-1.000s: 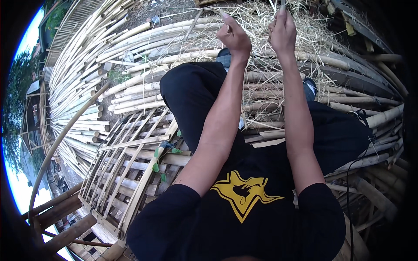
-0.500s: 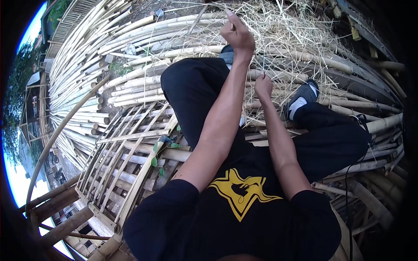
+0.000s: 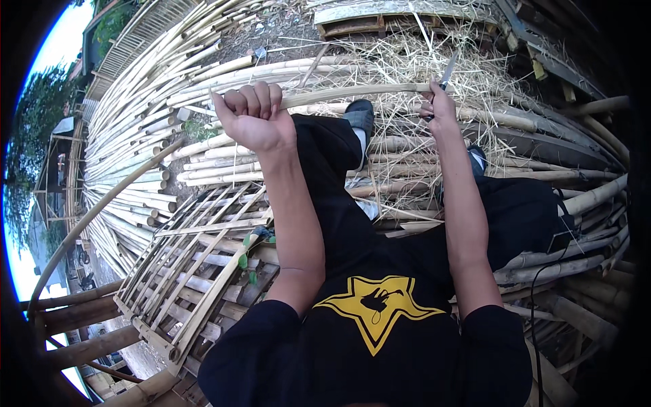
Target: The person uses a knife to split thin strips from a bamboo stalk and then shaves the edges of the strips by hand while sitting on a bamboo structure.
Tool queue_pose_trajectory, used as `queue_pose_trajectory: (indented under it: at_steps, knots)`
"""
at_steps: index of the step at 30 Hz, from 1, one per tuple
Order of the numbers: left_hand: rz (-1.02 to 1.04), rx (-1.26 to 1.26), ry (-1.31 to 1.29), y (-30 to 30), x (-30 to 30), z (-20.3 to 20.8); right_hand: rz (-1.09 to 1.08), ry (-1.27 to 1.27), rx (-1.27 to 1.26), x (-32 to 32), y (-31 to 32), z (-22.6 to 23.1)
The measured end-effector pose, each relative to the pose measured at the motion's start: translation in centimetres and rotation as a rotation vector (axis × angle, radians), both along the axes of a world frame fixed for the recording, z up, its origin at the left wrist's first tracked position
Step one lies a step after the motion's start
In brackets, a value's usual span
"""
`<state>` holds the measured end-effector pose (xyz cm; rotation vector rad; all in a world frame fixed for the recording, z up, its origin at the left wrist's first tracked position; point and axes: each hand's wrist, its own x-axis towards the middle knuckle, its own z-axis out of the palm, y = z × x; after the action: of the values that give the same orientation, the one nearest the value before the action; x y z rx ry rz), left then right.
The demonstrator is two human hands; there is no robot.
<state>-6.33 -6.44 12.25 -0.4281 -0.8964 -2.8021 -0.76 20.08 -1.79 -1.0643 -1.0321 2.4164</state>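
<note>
A pale bamboo strip [image 3: 352, 91] stretches crosswise in front of me, slightly bowed. My left hand [image 3: 254, 119] is closed in a fist round its left end. At the other end, my right hand [image 3: 441, 112] grips a knife [image 3: 448, 70] with a dark handle, its blade pointing up and away from me. The strip's right end meets the right-hand fingers by the knife; whether they pinch it too is hard to make out. Below the strip are my black-trousered legs and a dark sandal [image 3: 359, 117].
Straw-like shavings [image 3: 400, 64] cover the ground ahead. Bamboo poles [image 3: 129, 142] lie stacked to the left and under my feet. A woven bamboo lattice [image 3: 203, 264] stands at my left side, near a curved pole [image 3: 102, 210]. A wooden pallet [image 3: 407, 13] lies at the far side.
My left hand has moved left and nearer, my right hand forward and right, so they are wider apart. The strip now spans between them, and the knife shows clearly.
</note>
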Motion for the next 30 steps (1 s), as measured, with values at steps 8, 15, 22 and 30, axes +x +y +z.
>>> queue_pose_trajectory:
  at_steps: [8, 15, 22, 30]
  knots:
    - [0.272, -0.21, -0.103, -11.5, 5.5, 0.7, -0.003, 0.333, 0.105, -1.4, -0.2, 10.0]
    - [-0.13, -1.183, 0.072, -7.9, 5.4, 4.4, 0.262, 0.353, 0.513, -2.2, 0.3, 14.3]
    - [-0.905, -0.852, -0.237, 5.0, 2.7, -1.5, 0.443, 0.169, 0.712, -2.6, -2.0, 13.3]
    - [-0.98, -0.451, -0.467, 6.6, 0.6, -8.8, 0.657, -0.232, 1.188, -2.4, 1.8, 8.1]
